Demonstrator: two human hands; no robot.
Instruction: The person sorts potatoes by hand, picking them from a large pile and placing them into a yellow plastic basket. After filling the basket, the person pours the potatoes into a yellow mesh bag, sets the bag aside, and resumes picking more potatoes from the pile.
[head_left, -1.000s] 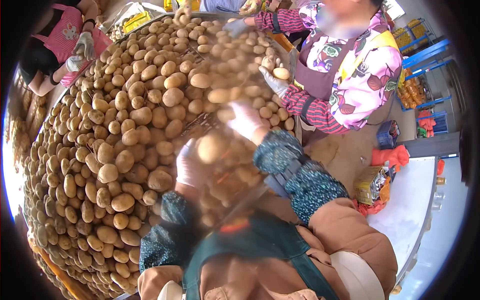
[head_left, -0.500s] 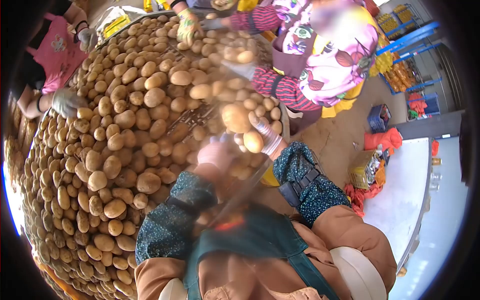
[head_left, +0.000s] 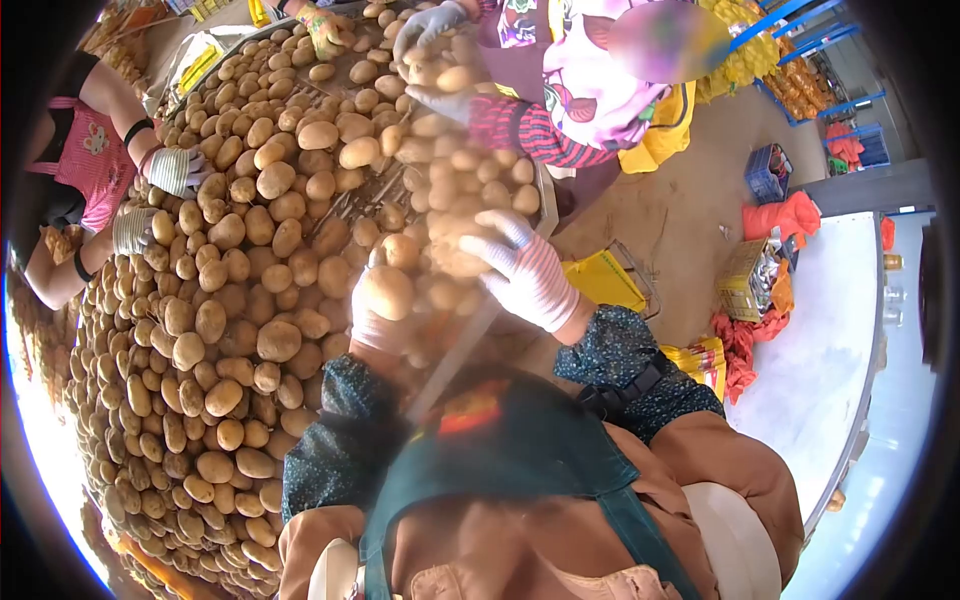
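A broad heap of potatoes (head_left: 238, 310) spreads over the worktop (head_left: 549, 205), with a co-worker's grey glove (head_left: 443, 103) at its far side and another's striped glove (head_left: 173, 171) to the left. Half a second ago the right hand (head_left: 524, 272) held two potatoes up; now its fingers are spread and half curled beside a blurred potato (head_left: 455, 252), and whether they grip it I cannot tell. The left hand (head_left: 374, 328) now holds a pale potato (head_left: 388, 292) against its palm, so the handling seems to have shifted to that side. This potato lies in front of the wearer's chest, near the worktop's edge, rounded, tan and fairly clean-skinned. A smaller potato (head_left: 401, 250) sits just beyond it.
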